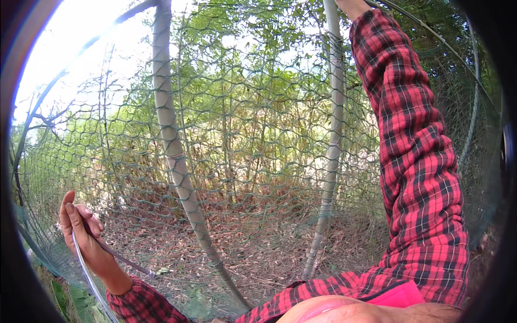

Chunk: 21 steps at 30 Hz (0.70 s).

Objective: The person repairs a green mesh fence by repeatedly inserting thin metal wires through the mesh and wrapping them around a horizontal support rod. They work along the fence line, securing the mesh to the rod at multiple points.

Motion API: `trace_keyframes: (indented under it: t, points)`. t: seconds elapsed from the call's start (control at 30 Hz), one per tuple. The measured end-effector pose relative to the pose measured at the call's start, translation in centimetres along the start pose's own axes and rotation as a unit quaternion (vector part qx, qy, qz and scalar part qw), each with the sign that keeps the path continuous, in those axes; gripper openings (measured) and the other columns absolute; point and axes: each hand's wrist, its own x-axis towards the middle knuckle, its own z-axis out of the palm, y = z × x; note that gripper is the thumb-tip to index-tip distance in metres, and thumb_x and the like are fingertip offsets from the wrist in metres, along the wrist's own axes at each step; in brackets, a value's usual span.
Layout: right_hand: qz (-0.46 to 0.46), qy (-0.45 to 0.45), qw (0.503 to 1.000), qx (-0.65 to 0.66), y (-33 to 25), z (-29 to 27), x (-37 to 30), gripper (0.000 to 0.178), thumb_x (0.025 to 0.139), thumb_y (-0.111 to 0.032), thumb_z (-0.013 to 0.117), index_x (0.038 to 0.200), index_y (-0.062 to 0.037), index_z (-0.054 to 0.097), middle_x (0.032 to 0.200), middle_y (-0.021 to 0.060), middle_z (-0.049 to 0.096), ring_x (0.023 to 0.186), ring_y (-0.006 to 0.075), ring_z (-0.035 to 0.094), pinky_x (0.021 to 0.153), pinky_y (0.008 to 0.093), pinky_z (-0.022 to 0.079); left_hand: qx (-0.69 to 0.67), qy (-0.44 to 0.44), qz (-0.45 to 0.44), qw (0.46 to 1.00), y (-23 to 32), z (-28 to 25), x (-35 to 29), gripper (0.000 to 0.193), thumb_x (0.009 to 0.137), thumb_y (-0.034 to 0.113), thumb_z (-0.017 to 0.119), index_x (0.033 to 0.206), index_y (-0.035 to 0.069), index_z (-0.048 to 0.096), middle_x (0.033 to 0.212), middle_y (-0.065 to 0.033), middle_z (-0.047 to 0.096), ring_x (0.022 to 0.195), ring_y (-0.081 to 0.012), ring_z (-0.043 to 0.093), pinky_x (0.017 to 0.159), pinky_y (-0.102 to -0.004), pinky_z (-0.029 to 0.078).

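Observation:
My left hand [85, 232] is raised at the lower left with its fingers closed. A silvery wire [89, 275] runs down from the palm toward the lower edge. From the same grip a thin dark length [126, 261] slants down to a pale end; whether it is a cord or a rod I cannot tell. Overhead, my right arm [414, 129] reaches to the top edge. Only the wrist of my right hand [353, 7] shows there, its fingers cut off by the frame. Green netting [242, 134] hangs before me.
A pale pole [166, 107] slants down through the netting left of centre, and a second pole [336, 113] stands under my right wrist. A cord [441, 40] crosses the upper right. Beyond are leafy trees [253, 81] and ground covered with dry leaves [247, 242].

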Motion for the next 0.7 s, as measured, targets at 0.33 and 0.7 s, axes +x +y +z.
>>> trace_keyframes:
  t: [0.33,0.7]
  points:
    - [-0.027,-0.154,0.988,0.001,1.0,-3.9,-3.3,0.038,0.079,-0.016,0.061,0.112,0.0007,0.056,0.099,0.0107,0.062,0.089,0.0178,0.059,0.080,0.0285,0.046,-0.016,0.032,-0.124,0.992,-5.9,-1.7,-3.4,0.028,0.096,0.021,0.045,0.114,0.001,0.052,0.067,0.0017,0.049,0.043,0.0004,0.033,0.040,-0.0154,0.028]
    - [-0.127,-0.251,0.951,-0.125,-2.3,-5.1,-1.8,0.022,0.078,-0.010,0.058,0.096,-0.0041,0.067,0.089,0.0078,0.067,0.084,0.0183,0.061,0.077,0.0302,0.047,-0.001,0.084,-0.196,0.977,-9.0,-4.6,-6.6,0.028,0.095,0.023,0.045,0.113,0.003,0.053,0.067,0.0031,0.048,0.044,0.0004,0.033,0.040,-0.0155,0.027]
